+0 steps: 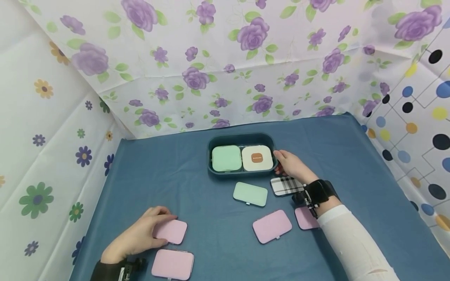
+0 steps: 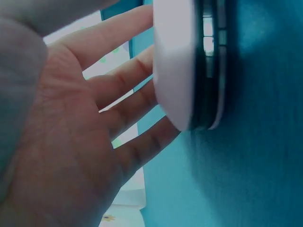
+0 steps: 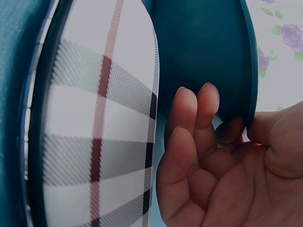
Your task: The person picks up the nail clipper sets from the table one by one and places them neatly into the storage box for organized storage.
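My left hand (image 1: 142, 232) holds a pink hinged case (image 1: 173, 231) between the thumb on its near side and the fingers on its far edge. In the left wrist view the fingers reach behind this case (image 2: 175, 66), which sits low over the blue cloth. My right hand (image 1: 293, 166) pinches the right end of the rim of a dark teal tray (image 1: 242, 175), thumb over the edge. Two tins lie side by side in the tray, one mint green (image 1: 226, 158) and one cream (image 1: 266, 159) with a brown label. A plaid case (image 3: 99, 123) is beside the right hand.
In front of the tray lies a flat mint green case (image 1: 250, 194). Further pink cases lie at the front left (image 1: 172, 264), the front middle (image 1: 272, 226) and partly under the right forearm (image 1: 306, 218). Flowered and dotted cloths hang around the blue-covered table (image 1: 158, 171).
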Demonstrator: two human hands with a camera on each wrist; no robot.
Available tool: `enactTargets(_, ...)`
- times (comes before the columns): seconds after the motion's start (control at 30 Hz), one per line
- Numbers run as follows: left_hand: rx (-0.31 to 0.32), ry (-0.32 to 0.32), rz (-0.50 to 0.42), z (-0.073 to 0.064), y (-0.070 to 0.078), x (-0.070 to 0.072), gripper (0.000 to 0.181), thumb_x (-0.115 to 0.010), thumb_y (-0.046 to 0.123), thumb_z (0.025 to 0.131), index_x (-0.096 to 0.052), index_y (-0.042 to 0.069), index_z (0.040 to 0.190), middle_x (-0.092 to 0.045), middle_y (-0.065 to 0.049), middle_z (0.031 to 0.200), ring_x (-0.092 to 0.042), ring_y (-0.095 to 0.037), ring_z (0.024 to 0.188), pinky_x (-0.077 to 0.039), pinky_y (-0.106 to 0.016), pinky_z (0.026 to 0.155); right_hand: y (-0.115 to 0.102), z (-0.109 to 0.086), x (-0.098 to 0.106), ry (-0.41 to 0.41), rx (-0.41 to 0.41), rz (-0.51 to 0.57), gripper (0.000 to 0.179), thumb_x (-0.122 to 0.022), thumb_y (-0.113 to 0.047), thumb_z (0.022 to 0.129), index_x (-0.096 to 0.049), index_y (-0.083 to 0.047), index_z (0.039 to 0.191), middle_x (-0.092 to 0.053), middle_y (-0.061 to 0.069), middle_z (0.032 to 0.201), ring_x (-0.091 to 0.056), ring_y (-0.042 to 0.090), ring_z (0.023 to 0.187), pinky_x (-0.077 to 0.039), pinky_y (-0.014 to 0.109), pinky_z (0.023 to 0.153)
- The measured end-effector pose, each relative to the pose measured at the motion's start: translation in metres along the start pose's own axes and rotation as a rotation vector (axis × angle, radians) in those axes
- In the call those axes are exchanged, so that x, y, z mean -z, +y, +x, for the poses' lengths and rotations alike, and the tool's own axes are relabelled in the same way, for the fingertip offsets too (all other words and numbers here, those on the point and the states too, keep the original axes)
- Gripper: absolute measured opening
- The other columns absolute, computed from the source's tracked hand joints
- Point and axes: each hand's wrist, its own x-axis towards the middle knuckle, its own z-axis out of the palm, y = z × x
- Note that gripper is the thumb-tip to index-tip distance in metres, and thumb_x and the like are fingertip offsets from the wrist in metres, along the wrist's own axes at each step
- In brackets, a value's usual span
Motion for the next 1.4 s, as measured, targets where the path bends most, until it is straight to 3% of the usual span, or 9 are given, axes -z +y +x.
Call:
enactTargets(0.47,0.064,-0.007,0.009,0.007,0.001,-0.005,0.074,-0.104,0.019,0.068,-0.074,0.011,0.135,-0.056,0.006,0.12,-0.048,-0.023,0.114,-0.049,-0.044,0.093,-0.001,-0.001,-0.001,0.004,0.003,-0.02,0.063,-0.03,-0.052,0.117,-0.047,-0.001,0.152,-0.066,0.017,0.104,-0.068,0.027,0.091,-0.054,0.042,0.085)
enactTargets(0.8,-0.035,0.055,0.075,0.007,0.001,-0.006,0.066,-0.102,0.012,0.064,-0.079,0.023,0.125,-0.056,0.009,0.115,-0.05,-0.019,0.109,-0.05,-0.042,0.088,0.002,0.001,0.0,0.001,0.005,-0.013,0.064,-0.03,-0.054,0.117,-0.049,-0.003,0.15,-0.066,0.016,0.103,-0.068,0.028,0.091,-0.054,0.042,0.084)
enactTargets(0.9,-0.043,0.059,0.091,0.007,0.001,-0.006,0.065,-0.102,0.014,0.066,-0.078,0.023,0.125,-0.057,0.009,0.113,-0.05,-0.018,0.108,-0.051,-0.041,0.087,0.002,0.002,0.0,-0.005,0.005,-0.01,0.064,-0.029,-0.054,0.117,-0.049,-0.003,0.15,-0.065,0.016,0.103,-0.068,0.028,0.092,-0.054,0.041,0.084)
enactTargets(1.2,0.051,0.025,0.03,0.009,0.002,-0.004,0.062,-0.1,0.034,0.076,-0.074,0.023,0.131,-0.059,0.011,0.114,-0.054,-0.014,0.105,-0.053,-0.038,0.085,0.001,0.001,0.0,-0.006,0.007,-0.009,0.064,-0.031,-0.054,0.117,-0.049,-0.002,0.149,-0.066,0.016,0.103,-0.068,0.028,0.091,-0.055,0.042,0.084)
enactTargets(1.4,0.032,0.034,0.021,0.01,0.003,-0.002,0.062,-0.1,0.034,0.076,-0.074,0.021,0.131,-0.061,0.01,0.114,-0.056,-0.013,0.102,-0.053,-0.038,0.085,0.0,0.0,-0.002,0.005,0.0,-0.005,0.06,-0.031,-0.053,0.117,-0.053,-0.003,0.141,-0.066,0.015,0.102,-0.067,0.027,0.09,-0.055,0.04,0.081)
